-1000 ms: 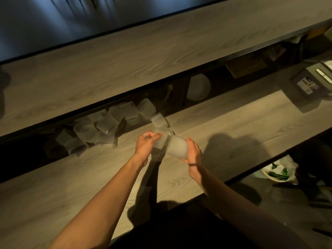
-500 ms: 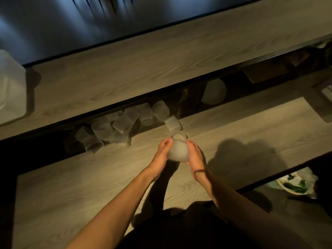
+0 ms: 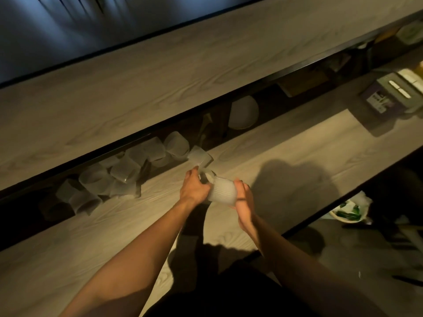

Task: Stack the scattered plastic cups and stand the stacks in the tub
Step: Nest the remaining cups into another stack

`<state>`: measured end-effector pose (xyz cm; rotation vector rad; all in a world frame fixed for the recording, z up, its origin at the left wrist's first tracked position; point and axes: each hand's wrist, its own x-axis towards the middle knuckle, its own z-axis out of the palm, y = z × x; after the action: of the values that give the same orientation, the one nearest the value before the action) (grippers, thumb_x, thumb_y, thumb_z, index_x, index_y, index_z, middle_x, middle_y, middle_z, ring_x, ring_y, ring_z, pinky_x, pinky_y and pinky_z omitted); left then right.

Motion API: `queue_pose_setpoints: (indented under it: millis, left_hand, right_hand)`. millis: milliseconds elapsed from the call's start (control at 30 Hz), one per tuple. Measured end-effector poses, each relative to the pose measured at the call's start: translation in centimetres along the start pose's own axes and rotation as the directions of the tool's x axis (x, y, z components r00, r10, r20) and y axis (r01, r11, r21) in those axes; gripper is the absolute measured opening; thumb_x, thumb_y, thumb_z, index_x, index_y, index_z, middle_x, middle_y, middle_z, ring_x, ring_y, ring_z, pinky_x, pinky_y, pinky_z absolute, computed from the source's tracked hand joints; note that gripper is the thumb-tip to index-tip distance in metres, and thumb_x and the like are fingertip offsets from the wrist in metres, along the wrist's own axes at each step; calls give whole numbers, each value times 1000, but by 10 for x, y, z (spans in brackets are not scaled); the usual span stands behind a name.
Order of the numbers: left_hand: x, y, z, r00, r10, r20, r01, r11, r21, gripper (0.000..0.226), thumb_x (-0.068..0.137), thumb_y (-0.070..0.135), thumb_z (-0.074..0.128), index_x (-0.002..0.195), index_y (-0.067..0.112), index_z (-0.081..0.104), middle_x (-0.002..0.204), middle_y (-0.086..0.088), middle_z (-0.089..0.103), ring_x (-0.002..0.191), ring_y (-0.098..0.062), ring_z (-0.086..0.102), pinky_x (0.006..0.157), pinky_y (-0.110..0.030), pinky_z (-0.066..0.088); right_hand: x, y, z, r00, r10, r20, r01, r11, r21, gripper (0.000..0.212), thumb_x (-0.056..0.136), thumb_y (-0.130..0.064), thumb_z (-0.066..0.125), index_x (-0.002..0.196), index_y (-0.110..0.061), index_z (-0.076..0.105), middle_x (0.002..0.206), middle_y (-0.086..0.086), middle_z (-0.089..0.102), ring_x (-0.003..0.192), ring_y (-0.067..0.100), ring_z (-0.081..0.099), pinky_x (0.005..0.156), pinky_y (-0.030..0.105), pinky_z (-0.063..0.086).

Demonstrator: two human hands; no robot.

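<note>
A ribbed translucent plastic cup point(image 3: 223, 190) lies on its side above the lower wooden counter point(image 3: 286, 152), held between both hands. My right hand point(image 3: 244, 202) grips its right end with the fingers curled over it. My left hand point(image 3: 193, 188) holds the left end, where a second cup point(image 3: 207, 174) shows at its mouth. Another ribbed cup point(image 3: 199, 156) lies just beyond my left fingertips. Several frosted cups point(image 3: 119, 172) lie scattered in the dark gap under the upper shelf. No tub is in view.
An upper wooden shelf point(image 3: 160, 72) runs across the scene above the cups. A white round bowl point(image 3: 243, 113) sits in the gap behind them. A dark box point(image 3: 389, 94) rests at the counter's far right. Below the counter's front edge, a white bag point(image 3: 350, 209) lies on the floor.
The two cups were apart a second ago, then came together between my hands. The joined cups now lie tilted, with my right hand lower on the right end.
</note>
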<state>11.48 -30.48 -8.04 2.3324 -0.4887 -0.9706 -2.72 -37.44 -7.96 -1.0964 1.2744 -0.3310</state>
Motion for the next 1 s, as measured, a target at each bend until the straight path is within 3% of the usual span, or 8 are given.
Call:
queue_pose_setpoints:
  millis: [200,267,333,467,600,733,867,1000]
  left_hand:
    - [3,-7,8,984,136,114,-158,963,218,107,76,11,81,159,29,17,166,-1,16,150,-30,27,116,-51,38]
    - [2,-11,7,983,166,84,-183,941,286,103,74,19,85,156,26,22,160,-5,26,144,-29,36,114,-48,41]
    - [-1,-14,3,983,185,6,-179,946,269,90,75,30,87,148,22,34,150,-5,39,134,-28,47,108,-44,46]
    - [-13,-23,-13,991,52,-122,-58,997,-45,81,78,35,85,142,17,39,141,-3,50,127,-24,54,101,-34,48]
    - [-27,-35,-36,997,-45,66,74,831,-551,79,87,24,77,152,27,32,143,-3,50,126,-25,54,108,-44,47]
    - [-44,-40,-47,983,22,182,96,782,-616,39,92,19,70,127,28,54,125,-1,61,117,-20,58,91,-26,52]
    - [-53,-53,-53,980,4,199,139,702,-698,72,76,36,76,140,21,48,138,-7,56,126,-27,55,113,-46,42]
    - [-56,-56,-53,975,17,220,150,678,-720,72,78,33,74,142,21,44,140,-10,53,126,-29,54,113,-44,42]
  right_hand:
    - [2,-4,-9,1000,-20,5,21,999,-45,34,103,-43,42,115,-19,63,113,3,66,102,19,65,84,41,57]
    - [4,-4,-9,1000,2,15,-1,999,-48,37,103,-43,42,120,-16,62,117,0,63,106,19,62,89,40,52]
    - [7,-5,-7,1000,-3,3,3,998,-60,30,103,-38,42,106,-17,64,107,7,64,100,24,63,83,42,54]
    - [10,0,-6,999,-35,29,38,993,-107,33,100,-40,39,93,-19,62,98,10,64,95,30,63,82,47,54]
    - [13,-1,2,999,-5,54,7,999,-35,21,101,-34,50,100,-21,66,101,9,66,98,28,64,89,49,54]
    - [9,-7,13,987,67,145,-73,997,35,16,99,-35,57,106,-23,67,106,6,67,98,23,65,87,45,55]
    - [7,-8,21,970,2,241,0,1000,-7,17,100,-35,55,110,-26,65,112,6,65,103,24,64,91,49,55]
    - [8,-6,25,971,-23,240,34,999,-42,24,98,-42,56,114,-27,65,114,7,65,106,27,64,92,53,55]
